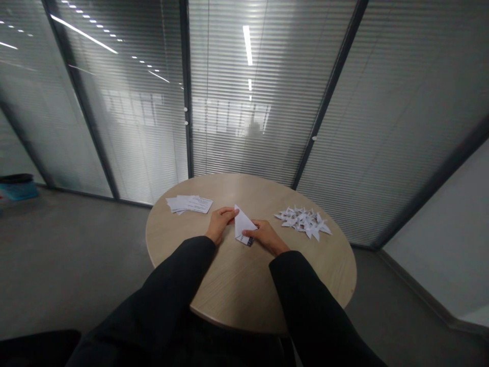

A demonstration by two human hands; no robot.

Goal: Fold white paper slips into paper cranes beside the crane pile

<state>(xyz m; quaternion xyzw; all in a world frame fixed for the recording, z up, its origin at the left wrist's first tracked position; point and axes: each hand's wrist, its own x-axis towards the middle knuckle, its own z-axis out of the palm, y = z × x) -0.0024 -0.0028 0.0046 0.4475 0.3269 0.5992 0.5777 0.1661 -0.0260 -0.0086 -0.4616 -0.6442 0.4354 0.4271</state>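
Observation:
A white sheet of paper (243, 223), folded over into a triangle with a printed strip at its lower edge, is between my hands above the middle of the table. My left hand (221, 223) pinches its upper left corner between thumb and fingers. On the other side, my right hand (264, 235) grips the lower right part, thumb on top. To the left lies a loose stack of printed paper sheets (190, 204). A heap of folded white paper pieces with pointed tips (303, 220) sits to the right.
The round wooden table (237, 295) stands close to a glass partition with blinds (252, 137). A blue bin with a dark rim (19, 187) is on the floor at far left. A white wall (446, 244) rises at the right.

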